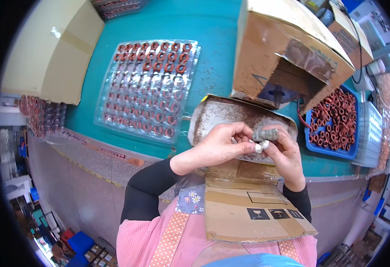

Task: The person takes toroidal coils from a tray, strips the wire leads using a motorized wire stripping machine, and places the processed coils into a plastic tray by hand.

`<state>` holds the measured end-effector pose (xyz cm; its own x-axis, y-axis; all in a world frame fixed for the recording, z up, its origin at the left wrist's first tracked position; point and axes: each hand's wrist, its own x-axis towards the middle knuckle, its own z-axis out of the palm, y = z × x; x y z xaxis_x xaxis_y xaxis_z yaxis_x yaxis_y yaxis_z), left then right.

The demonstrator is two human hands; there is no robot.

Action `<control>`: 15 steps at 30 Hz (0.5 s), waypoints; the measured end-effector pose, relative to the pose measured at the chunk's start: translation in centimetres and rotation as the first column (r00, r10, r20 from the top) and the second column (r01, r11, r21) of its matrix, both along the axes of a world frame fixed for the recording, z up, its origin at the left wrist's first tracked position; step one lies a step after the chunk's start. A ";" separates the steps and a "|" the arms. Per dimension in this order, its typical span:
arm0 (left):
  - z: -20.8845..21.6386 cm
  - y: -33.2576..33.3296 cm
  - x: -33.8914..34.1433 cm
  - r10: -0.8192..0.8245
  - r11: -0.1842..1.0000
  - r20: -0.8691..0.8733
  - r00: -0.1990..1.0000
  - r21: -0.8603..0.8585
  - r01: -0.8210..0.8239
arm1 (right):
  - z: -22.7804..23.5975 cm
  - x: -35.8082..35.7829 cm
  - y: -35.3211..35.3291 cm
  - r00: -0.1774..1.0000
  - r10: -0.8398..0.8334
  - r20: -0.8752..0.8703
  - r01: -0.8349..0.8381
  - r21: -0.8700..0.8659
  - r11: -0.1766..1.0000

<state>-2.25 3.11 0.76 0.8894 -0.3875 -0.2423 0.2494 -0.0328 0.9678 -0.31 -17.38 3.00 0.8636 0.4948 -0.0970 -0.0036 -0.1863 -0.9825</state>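
My left hand [224, 144] and my right hand [286, 158] meet in front of me, their fingertips pinched together. Whatever small piece lies between them is hidden by the fingers. White wrapping covers the thumb tips, and a grey-green wrap [266, 135] covers a finger of my right hand. Both hands hover over a shallow board [210, 113] strewn with brown shavings. Just behind it, a cardboard box [257, 49] has a cut-out front, with a dark round machine part [276, 93] inside.
To the left lies a clear blister tray [148, 93] with copper-red rings in its far rows. A blue tray [355, 153] heaped with such rings stands at the right, beside stacked clear trays [369, 140]. A large carton [48, 53] stands far left. Flattened cardboard [244, 218] covers my lap.
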 end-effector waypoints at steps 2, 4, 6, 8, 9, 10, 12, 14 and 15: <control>-1.3 -0.8 0.0 0.033 0.992 -0.159 0.987 -0.113 -0.051 | 0.1 -0.1 0.0 0.961 -0.040 -0.274 0.093 0.182 0.979; -2.0 -1.5 -0.2 0.021 0.999 -0.097 0.995 -0.040 -0.025 | -0.3 -0.4 -0.4 0.941 -0.061 -0.332 0.135 0.205 0.969; -2.7 -1.7 -0.3 0.018 0.988 -0.152 0.988 -0.147 -0.041 | -0.5 -0.5 -0.1 0.946 -0.068 -0.318 0.153 0.250 0.956; -2.1 -2.0 -0.1 0.022 0.982 -0.192 0.981 -0.178 -0.057 | -1.2 -0.3 -0.4 0.962 -0.096 -0.257 0.152 0.207 0.966; -1.8 -2.0 0.0 0.047 0.976 -0.233 0.971 -0.197 -0.095 | -1.5 -0.2 -0.6 0.982 -0.111 -0.153 0.131 0.127 0.983; -1.8 -1.9 0.2 0.034 0.977 -0.234 0.972 -0.199 -0.082 | -1.7 -0.1 -0.6 0.992 -0.113 -0.047 0.116 0.044 0.992; -1.9 -1.9 0.4 0.072 0.978 -0.165 0.984 -0.184 -0.103 | -1.2 0.2 -0.5 0.988 -0.155 -0.017 0.155 0.012 0.988; -1.9 -2.4 0.4 0.109 0.974 -0.108 0.988 -0.187 -0.128 | -1.0 0.4 -0.5 0.945 -0.199 -0.261 0.203 -0.010 0.979; -1.4 -2.7 0.5 0.153 0.972 -0.078 0.985 -0.170 -0.164 | -1.3 0.5 -0.4 0.924 -0.216 -0.314 0.233 0.017 0.972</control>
